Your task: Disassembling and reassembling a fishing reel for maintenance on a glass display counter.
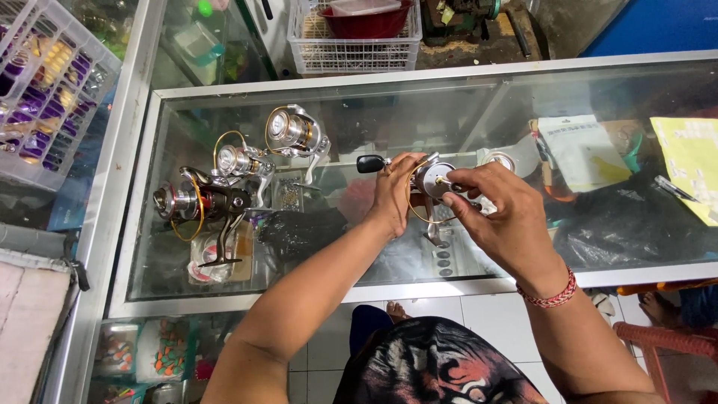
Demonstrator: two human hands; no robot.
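A glass-topped display counter [523, 280] with a pale metal frame spans the view, a white plastic basket [351, 52] standing beyond its far edge, a second basket [45, 82] at upper left, white floor tiles [479, 322] below, and a red plastic chair [662, 340] at lower right.

Much of the silver spinning reel with its gold bail wire [432, 187] sits hidden behind the left hand [393, 196] and right hand [497, 217] above the glass counter's [314, 299] near edge. The white plastic basket of purple and yellow packets [45, 82] is cut off at the top-left corner. Glare blurs goods under the glass.
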